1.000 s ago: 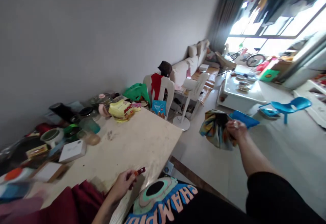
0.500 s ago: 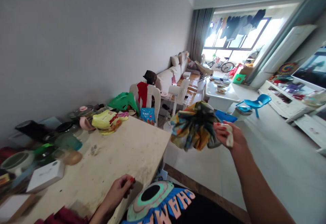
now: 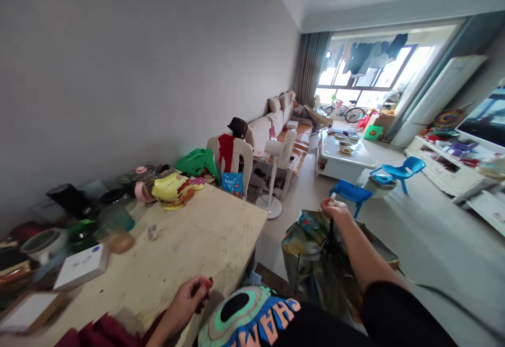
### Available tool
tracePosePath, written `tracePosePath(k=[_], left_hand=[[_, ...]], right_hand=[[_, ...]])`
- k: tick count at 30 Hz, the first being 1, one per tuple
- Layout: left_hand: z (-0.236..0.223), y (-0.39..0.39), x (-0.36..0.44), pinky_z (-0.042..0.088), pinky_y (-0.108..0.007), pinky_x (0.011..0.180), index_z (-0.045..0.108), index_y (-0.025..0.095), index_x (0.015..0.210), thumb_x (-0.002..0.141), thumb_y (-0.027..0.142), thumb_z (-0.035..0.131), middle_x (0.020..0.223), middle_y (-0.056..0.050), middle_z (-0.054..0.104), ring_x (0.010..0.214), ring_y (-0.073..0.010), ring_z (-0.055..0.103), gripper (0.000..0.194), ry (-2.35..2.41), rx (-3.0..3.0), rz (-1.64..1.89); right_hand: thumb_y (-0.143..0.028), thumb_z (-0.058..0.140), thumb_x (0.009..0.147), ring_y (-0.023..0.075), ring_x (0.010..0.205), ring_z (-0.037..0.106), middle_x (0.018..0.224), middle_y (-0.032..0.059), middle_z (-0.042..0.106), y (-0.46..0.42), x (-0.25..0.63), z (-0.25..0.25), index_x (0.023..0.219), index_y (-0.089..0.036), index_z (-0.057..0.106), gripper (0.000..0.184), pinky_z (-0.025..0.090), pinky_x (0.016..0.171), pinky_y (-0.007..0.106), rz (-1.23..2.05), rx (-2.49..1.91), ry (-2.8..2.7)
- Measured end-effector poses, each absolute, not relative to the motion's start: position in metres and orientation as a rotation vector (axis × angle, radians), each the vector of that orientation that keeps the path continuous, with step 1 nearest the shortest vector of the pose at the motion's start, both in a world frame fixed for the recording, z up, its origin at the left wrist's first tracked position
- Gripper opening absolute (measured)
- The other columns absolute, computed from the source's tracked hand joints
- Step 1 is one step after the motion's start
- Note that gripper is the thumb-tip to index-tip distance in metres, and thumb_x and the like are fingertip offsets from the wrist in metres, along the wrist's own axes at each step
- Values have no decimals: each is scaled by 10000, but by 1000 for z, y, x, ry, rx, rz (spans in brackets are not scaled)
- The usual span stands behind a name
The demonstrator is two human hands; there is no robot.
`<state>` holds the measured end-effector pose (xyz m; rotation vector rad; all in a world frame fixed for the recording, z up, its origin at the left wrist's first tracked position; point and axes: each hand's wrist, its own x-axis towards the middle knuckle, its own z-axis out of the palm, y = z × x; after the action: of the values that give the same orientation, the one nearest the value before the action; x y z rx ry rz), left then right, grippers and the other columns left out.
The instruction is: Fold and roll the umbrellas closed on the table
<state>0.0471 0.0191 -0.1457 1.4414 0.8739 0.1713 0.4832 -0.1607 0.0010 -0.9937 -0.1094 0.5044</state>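
My right hand (image 3: 334, 208) is closed around the pale handle of what looks like a folding umbrella (image 3: 311, 252). Its patterned green, orange and blue fabric hangs in loose folds below the hand, with dark parts gathered at the middle. Part of it is hidden behind my right forearm and shirt. Over the near edge of the pale table (image 3: 221, 221), my left hand (image 3: 193, 294) rests with its fingers curled in and nothing visible in them. Beside my left forearm lies dark red cloth (image 3: 102, 332).
Along the table's left side stand a white box (image 3: 81, 267), a white mug (image 3: 44, 244), several jars and a yellow package (image 3: 171, 189). Beyond are a white chair (image 3: 246, 157), a standing fan (image 3: 273, 179), a blue stool (image 3: 351, 192) and a coffee table (image 3: 343, 160).
My right hand has moved slightly left and up in view, nearer my body. The umbrella's fabric has dropped from sideways to hanging below the hand. My left hand has barely moved.
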Motion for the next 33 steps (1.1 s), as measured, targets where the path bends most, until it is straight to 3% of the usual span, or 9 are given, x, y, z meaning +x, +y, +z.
tracePosePath(k=[5, 9, 12, 19, 23, 27, 29, 33], left_hand=[[-141, 19, 47, 330, -233, 525, 562, 174, 764, 603, 738, 613, 646, 17, 554, 537, -99, 458, 589, 892, 1437, 130], [-117, 15, 68, 333, -233, 529, 546, 173, 741, 660, 701, 594, 653, 15, 553, 549, -100, 452, 536, 822, 1499, 82], [-89, 8, 90, 335, -231, 538, 538, 166, 731, 702, 674, 586, 655, 14, 550, 549, -93, 435, 512, 724, 1516, 48], [-19, 7, 139, 366, -230, 559, 578, 148, 742, 761, 577, 627, 669, -12, 590, 553, -90, 472, 432, 418, 1435, 153], [3, 18, 167, 396, -205, 529, 621, 120, 861, 786, 507, 657, 706, -52, 635, 553, -93, 553, 396, 290, 1116, 218], [38, 42, 204, 511, -239, 654, 605, 73, 964, 911, 427, 518, 821, -142, 678, 727, -161, 672, 369, 304, 810, 312], [58, 61, 220, 543, -274, 667, 582, 73, 895, 952, 429, 417, 763, -125, 657, 718, -178, 675, 396, 355, 602, 424], [82, 102, 230, 538, -212, 542, 557, 83, 921, 976, 398, 368, 767, -77, 613, 598, -112, 617, 371, 316, 288, 560]], right_hand=[[22, 141, 816, 48, 451, 430, 556, -40, 410, -183, 457, 36, 666, -193, 400, 368, 379, 398, 94, 653, -830, 157], [-43, 332, 810, 52, 538, 506, 695, -8, 496, -212, 415, 89, 816, -185, 411, 163, 439, 432, 99, 737, -482, 111], [-64, 411, 766, 58, 515, 500, 708, -15, 488, -213, 380, 107, 924, -176, 399, 194, 442, 406, 110, 906, -252, -20], [-177, 551, 758, 32, 454, 390, 654, -52, 403, -172, 320, 94, 899, -164, 448, 175, 402, 389, 64, 1159, -443, -286], [-203, 559, 807, 16, 409, 305, 620, -69, 374, -166, 295, 91, 845, -185, 445, 122, 352, 366, 18, 1306, -353, -374], [-293, 562, 850, 11, 390, 227, 607, -80, 344, -152, 272, 86, 835, -177, 469, 149, 341, 356, 25, 1503, -251, -489], [-314, 565, 860, 14, 410, 236, 642, -73, 365, -144, 261, 83, 909, -154, 508, 177, 324, 339, 34, 1576, -201, -511], [-363, 572, 869, 12, 440, 306, 716, -55, 434, -130, 244, 69, 1082, -137, 551, 311, 344, 333, 76, 1677, -93, -581]])
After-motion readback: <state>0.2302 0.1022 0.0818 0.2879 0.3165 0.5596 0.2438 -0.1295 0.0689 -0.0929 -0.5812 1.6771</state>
